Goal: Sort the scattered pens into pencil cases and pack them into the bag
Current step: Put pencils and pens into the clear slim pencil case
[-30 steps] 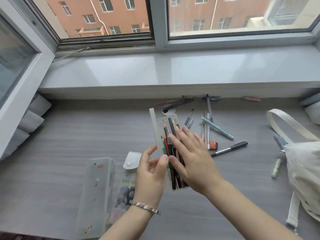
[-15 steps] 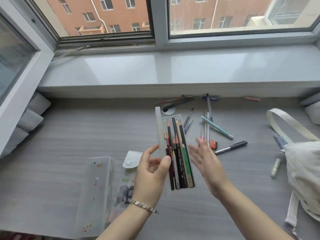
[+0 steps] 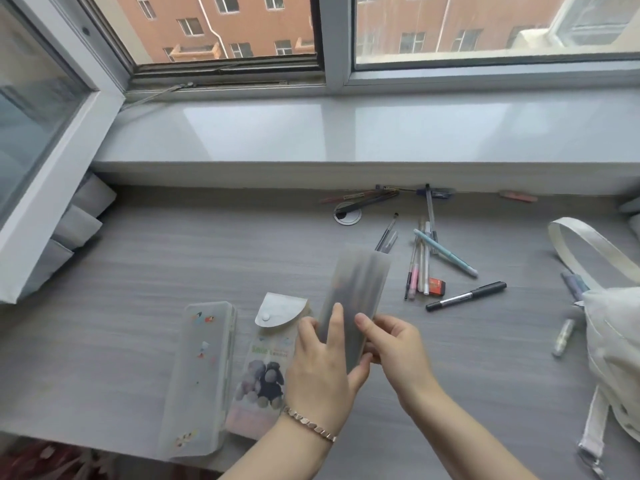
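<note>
Frosted pencil case sits gripped at its near end between left hand and right hand.

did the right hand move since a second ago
Yes. The right hand came down off the pencils, swung out toward the black marker, and now grips the lower edge of the closed case.

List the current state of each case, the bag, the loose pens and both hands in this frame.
Frosted case: closed, held tilted above the desk.
Left hand: gripping its lower end.
Right hand: gripping its lower end.
Clear sticker case: flat on desk, closed.
Snap pouch: flap open.
Loose pens: scattered, unpacked.
Bag: slumped at desk's right.
</note>
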